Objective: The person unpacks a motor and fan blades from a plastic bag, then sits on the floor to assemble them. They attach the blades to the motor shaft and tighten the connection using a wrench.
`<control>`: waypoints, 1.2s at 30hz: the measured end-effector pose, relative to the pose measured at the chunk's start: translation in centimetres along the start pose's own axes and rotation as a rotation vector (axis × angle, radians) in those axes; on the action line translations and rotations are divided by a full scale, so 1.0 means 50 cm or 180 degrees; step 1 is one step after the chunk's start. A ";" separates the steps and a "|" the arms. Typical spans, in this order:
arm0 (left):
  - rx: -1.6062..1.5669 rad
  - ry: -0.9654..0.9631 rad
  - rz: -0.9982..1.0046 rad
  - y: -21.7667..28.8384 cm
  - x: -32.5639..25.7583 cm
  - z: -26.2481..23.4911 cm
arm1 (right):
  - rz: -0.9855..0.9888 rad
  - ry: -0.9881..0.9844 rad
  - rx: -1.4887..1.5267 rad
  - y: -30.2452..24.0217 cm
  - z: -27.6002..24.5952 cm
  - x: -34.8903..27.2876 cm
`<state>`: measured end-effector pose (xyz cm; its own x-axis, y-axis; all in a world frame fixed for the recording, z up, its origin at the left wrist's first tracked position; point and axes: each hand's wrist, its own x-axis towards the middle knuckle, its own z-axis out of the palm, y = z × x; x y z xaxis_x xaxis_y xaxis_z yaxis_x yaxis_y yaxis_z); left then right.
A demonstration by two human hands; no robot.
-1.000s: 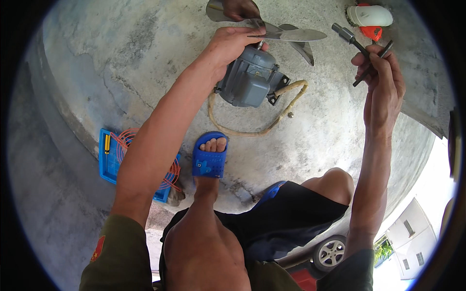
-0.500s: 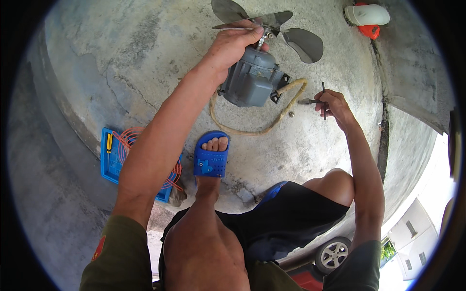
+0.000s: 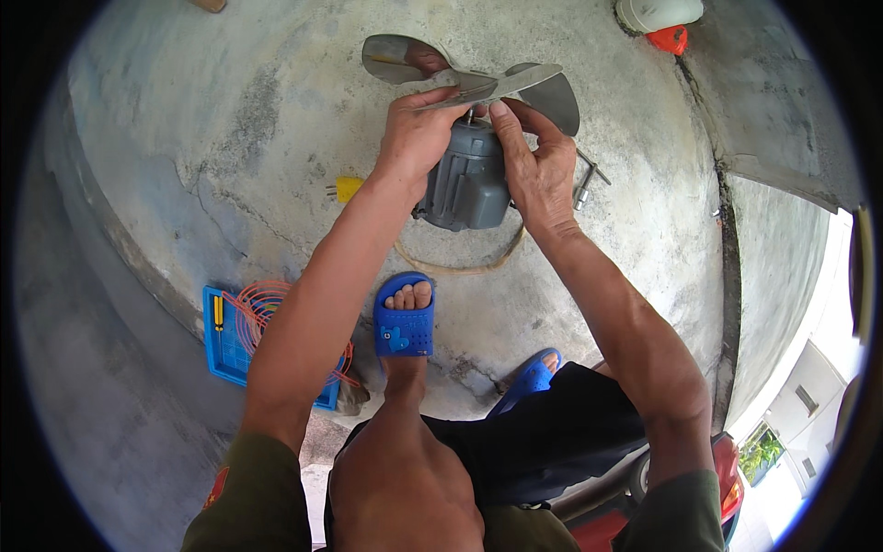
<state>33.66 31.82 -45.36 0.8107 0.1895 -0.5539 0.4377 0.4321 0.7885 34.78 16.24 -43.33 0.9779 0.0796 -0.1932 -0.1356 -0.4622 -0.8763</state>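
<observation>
A grey electric motor stands on the concrete with a metal fan propeller over its shaft. My left hand is closed on the propeller near its hub from the left, some fingers hidden by a blade. From the right, my right hand grips the propeller's underside by the hub; its thumb points up beside the shaft, and its other fingers are partly hidden behind the blade. A T-handled socket wrench lies beside my right wrist. The motor's tan cord curves across the ground in front.
A yellow plug lies left of the motor. At the lower left sits a blue tray with a yellow-handled screwdriver and coiled orange tubing. A white container and a red object are at the far right.
My right hand has let go of the wrench, now on the ground, and moved left onto the propeller. The propeller has turned and sits lower over the motor. My left hand remains at the hub.
</observation>
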 end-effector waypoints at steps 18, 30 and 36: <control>-0.0190 -0.0033 0.0000 -0.008 0.008 -0.008 | 0.1139 0.0283 0.1675 -0.042 0.048 0.039; -0.0060 -0.0030 -0.0071 -0.008 0.010 -0.005 | 0.1180 0.0382 0.1983 -0.061 0.038 0.044; -0.0040 -0.0068 0.0099 -0.006 0.007 0.009 | 0.1103 0.0327 0.1821 -0.048 0.030 0.049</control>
<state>33.97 31.34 -45.67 0.8321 0.1842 -0.5232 0.4074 0.4373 0.8018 37.29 18.87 -42.37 0.8690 -0.0865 -0.4871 -0.4793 0.0966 -0.8723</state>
